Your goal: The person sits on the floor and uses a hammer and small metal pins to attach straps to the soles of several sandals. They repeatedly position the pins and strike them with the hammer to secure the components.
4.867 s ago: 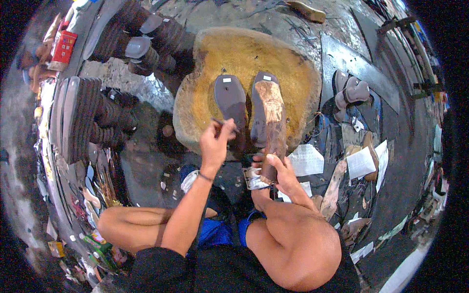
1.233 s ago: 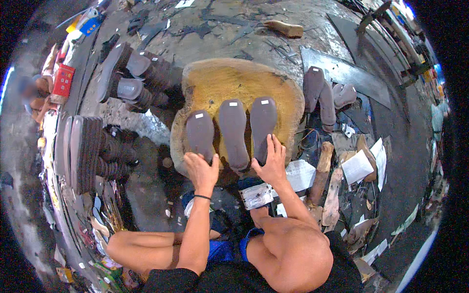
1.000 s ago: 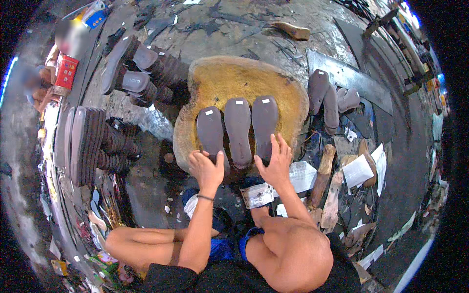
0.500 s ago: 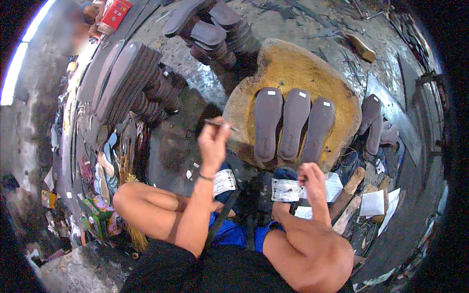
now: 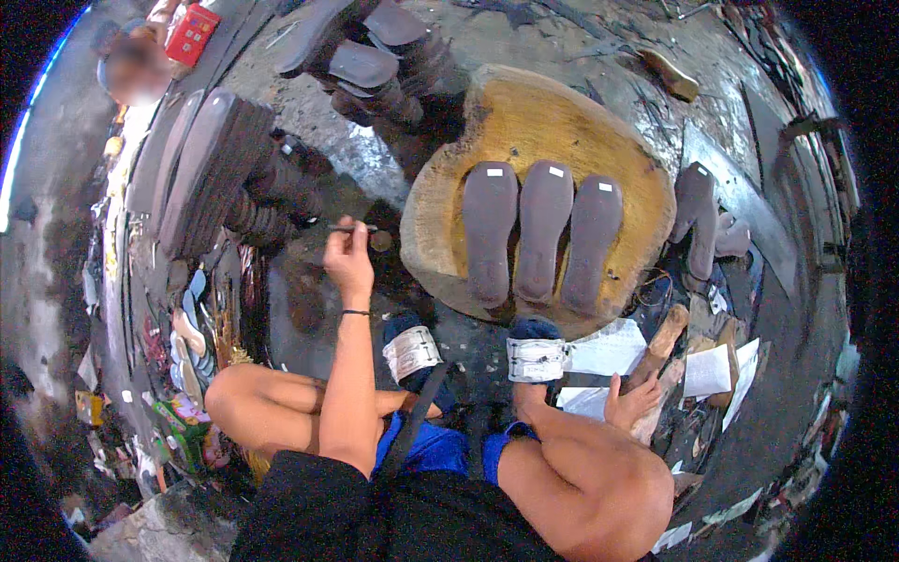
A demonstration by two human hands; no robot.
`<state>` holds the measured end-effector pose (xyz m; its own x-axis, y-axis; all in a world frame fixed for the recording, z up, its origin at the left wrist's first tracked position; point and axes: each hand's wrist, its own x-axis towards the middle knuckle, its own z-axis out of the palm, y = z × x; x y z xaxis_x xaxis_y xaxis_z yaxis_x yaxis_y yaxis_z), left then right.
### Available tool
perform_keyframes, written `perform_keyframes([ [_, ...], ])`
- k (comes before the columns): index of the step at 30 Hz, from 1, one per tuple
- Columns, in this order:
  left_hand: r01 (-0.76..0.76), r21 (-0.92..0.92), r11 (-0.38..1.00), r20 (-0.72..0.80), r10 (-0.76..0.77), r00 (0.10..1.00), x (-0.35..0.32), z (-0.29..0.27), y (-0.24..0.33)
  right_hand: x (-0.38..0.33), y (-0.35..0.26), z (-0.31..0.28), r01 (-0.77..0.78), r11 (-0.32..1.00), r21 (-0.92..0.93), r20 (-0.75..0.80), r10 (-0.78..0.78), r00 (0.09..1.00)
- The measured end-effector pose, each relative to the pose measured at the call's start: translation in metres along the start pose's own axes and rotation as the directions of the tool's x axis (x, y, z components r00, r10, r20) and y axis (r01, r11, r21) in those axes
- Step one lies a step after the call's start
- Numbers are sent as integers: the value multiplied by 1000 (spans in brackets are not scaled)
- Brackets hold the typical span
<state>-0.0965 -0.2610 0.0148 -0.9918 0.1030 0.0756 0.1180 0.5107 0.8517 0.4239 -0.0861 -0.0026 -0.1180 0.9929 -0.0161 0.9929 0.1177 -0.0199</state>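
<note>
Okay, slim dark tool (image 5: 370, 228)'s pinched in the L hand (image 5: 349, 267), left of the wood block (image 5: 435, 211). R hand (image 5: 634, 405), fingers spread wide, is by the near end of a wooden club (image 5: 668, 330); can't tell if touching. Three brown soles (image 5: 544, 229) lie side by side atop the block, w/ stacked soles (image 5: 201, 178) further L.

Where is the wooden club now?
In the head view, the wooden club lies at right between white papers, below and right of the wooden block, its near end by the right hand.

Grey, stained floor (image 5: 534, 45) with dark scraps (image 5: 506, 11), thin bright light strip (image 5: 37, 92) at far left.
</note>
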Motion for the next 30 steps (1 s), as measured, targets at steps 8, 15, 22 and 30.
perform_keyframes([
  [8,57,-446,893,349,115,930,0,46,65,22,-15,-28,-657,174,734,606,270,748],
  [15,390,-629,672,542,20,840,-16,128,97,28,-78,-98,-585,-140,799,598,77,798],
  [22,269,-500,823,519,36,854,-14,153,82,35,-147,-99,-531,126,838,544,-259,798],
  [30,-10,-213,977,499,117,858,-16,147,94,52,-208,-118,-386,230,893,449,-418,790],
])
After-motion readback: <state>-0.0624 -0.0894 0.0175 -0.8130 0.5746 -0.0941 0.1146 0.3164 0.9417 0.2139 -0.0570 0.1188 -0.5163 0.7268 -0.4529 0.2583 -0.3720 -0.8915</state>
